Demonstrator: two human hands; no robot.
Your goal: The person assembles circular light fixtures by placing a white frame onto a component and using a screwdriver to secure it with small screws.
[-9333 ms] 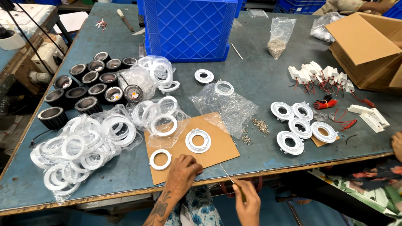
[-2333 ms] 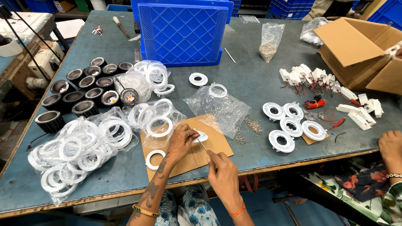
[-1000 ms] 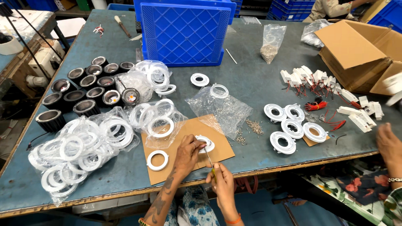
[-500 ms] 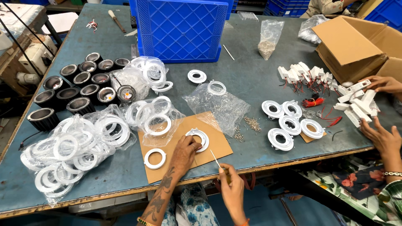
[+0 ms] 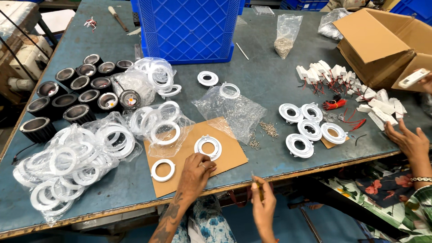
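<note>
My left hand (image 5: pixel 195 173) rests on a brown cardboard sheet (image 5: pixel 227 155), fingers curled and touching the near edge of a white ring fitting (image 5: pixel 208 147). Another white ring (image 5: pixel 162 170) lies on the cardboard to its left. My right hand (image 5: pixel 264 205) is below the table's front edge, closed around a thin screwdriver (image 5: pixel 257 186) that points up. A small heap of loose screws (image 5: pixel 265 131) lies right of the cardboard.
Bagged white rings (image 5: pixel 67 166) sit at left, black round housings (image 5: pixel 76 96) behind them. A blue crate (image 5: pixel 189 27) stands at the back. Assembled white rings (image 5: pixel 310 128), white connector blocks (image 5: pixel 342 78) and a cardboard box (image 5: pixel 382 40) are at right. A co-worker's hand (image 5: pixel 407 139) rests at the right edge.
My right hand has dropped lower, below the table edge, with the screwdriver. My left hand stays by the ring on the cardboard. The co-worker's hand has shifted along the right edge.
</note>
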